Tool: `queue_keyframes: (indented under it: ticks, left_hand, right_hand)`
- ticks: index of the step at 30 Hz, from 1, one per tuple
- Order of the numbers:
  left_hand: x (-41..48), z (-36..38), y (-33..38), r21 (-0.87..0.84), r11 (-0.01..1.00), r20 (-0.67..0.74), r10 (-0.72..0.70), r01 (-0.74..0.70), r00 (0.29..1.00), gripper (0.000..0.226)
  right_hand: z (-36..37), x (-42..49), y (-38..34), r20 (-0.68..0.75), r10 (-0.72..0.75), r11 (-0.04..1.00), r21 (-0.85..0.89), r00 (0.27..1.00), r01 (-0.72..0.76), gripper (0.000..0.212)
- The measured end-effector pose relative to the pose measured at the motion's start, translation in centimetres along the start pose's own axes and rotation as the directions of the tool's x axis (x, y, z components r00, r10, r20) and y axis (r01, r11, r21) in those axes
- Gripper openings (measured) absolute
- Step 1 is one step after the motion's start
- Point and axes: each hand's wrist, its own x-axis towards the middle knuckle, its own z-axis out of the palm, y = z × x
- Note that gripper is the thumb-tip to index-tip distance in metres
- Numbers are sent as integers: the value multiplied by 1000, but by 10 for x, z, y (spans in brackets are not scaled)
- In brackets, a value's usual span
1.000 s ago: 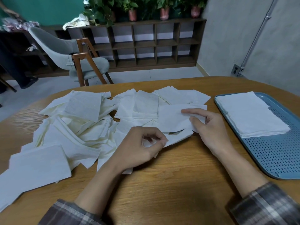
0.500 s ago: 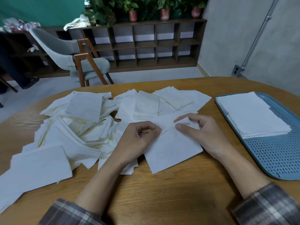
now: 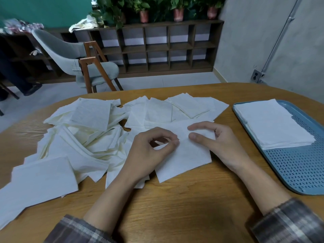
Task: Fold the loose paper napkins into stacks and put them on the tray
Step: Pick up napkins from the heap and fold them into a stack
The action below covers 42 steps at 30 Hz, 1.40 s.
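Hands met over a single white paper napkin (image 3: 185, 158) lying flat on a wooden table (image 3: 175, 207). The left hand (image 3: 149, 151) was curled, thumb and fingertips closed in a pinch on the napkin's upper left part. The right hand (image 3: 222, 144) grasped the same napkin at its upper right corner, with a raised fold of paper caught between the thumb and the outstretched forefinger. Plaid sleeves (image 3: 287, 223) covered both forearms near the lower edge of the view.

From 9 to 12 o'clock of the hands, loose napkins (image 3: 84, 137) spread across the table in an overlapping heap, some flat, some crumpled, and the held napkin touched the heap's near edge. At 3 o'clock, well apart from the hands, sat a blue perforated tray (image 3: 298, 169), and a folded stack (image 3: 273, 123) of white napkins rested on its far half. The napkins showed a faint embossed texture, too fine to make out as any pattern or lettering.

Beyond the table, at 11 o'clock, stood a grey chair (image 3: 70, 55) with wooden legs. At 12 o'clock a dark open shelf unit (image 3: 157, 48) ran along the wall, with potted plants (image 3: 178, 14) on top. At 2 o'clock a wall outlet (image 3: 256, 76) was fixed low on a grey wall.
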Motion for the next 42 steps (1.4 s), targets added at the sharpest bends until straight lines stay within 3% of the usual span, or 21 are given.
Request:
queue_keyframes:
  ticks: [3,7,11,20,24,29,36,42]
  left_hand:
    - [2,-4,2,-104,992,23,-64,66,998,7]
    - [2,-3,1,-139,983,-2,-119,118,993,6]
    - [3,-1,0,-138,984,-50,-118,110,992,3]
    - [3,2,1,-131,987,-86,-104,93,991,2]
    - [2,-1,0,-129,989,-111,-82,68,990,2]
    - [3,4,-4,-36,999,-168,-13,7,986,5]
    - [3,6,-3,-123,990,-115,-83,69,990,5]
    - [4,5,-5,-140,986,-150,-111,90,982,5]
  right_hand:
    - [-2,-1,2,32,-28,1000,-9,999,28,32]
    - [3,-4,3,113,-20,991,137,993,4,20]
    - [5,-4,3,115,19,991,130,993,-34,20]
    - [12,-4,2,119,-59,997,-49,991,66,35]
    - [14,-5,1,134,-70,997,-23,989,73,43]
    - [14,-8,-1,154,-83,992,-82,985,96,47]
    - [14,-8,-2,133,-93,994,-47,987,100,57]
    - [13,-8,-2,115,-127,989,-55,985,134,54]
